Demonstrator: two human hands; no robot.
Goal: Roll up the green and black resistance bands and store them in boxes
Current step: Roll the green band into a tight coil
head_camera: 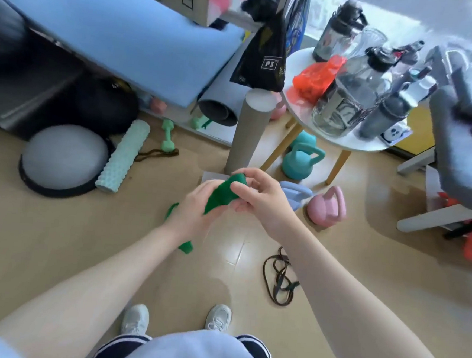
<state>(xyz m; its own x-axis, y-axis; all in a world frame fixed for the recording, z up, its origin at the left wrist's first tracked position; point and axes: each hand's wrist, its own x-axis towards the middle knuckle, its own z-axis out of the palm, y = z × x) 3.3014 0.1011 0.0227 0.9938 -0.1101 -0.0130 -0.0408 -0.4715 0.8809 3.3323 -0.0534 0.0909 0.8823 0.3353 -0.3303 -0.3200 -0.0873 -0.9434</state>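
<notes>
Left hand [191, 210] and right hand [258, 199] gripping green resistance band [222, 196], fingers curled

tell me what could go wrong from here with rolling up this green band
1. The green band is only partly rolled between the left hand and right hand; its loose tail hangs below the left hand, so a slack grip may let the roll unwind.
2. The black band lies tangled on the floor near the shoes, a possible trip hazard.
</notes>
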